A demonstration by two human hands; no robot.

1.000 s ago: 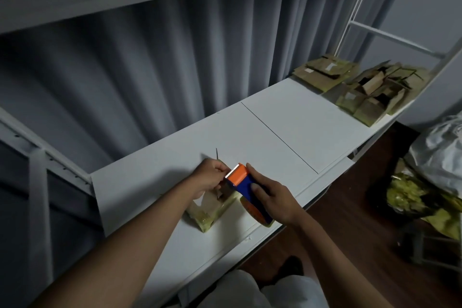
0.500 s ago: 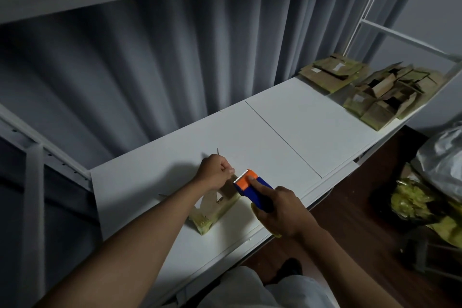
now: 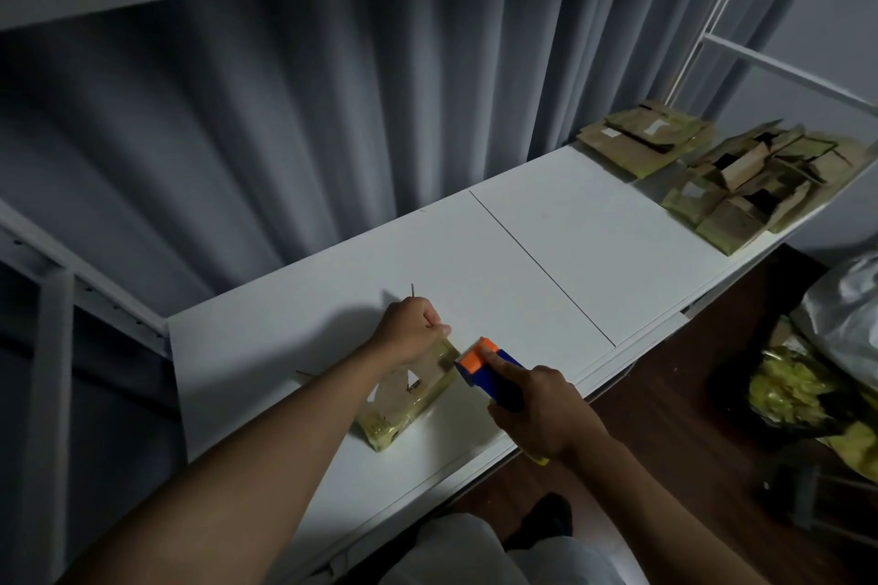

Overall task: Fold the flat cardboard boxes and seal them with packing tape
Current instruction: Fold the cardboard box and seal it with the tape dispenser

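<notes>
Small brown cardboard box [image 3: 408,399] sits on the white shelf board [image 3: 546,252], near its front edge. Left hand [image 3: 412,329] curled over the box's far end, gripping it. Right hand [image 3: 539,413] grips the blue-and-orange tape dispenser [image 3: 489,371], orange head touching the box's right end, index finger along the top. Piles of brown cardboard boxes [image 3: 731,185] at the board's far right.

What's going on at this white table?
A person is taping up a small cardboard box on the table. The left hand grips the box's far end, while the right hand holds a blue and orange tape dispenser against it. More boxes lie piled at the far right.
</notes>
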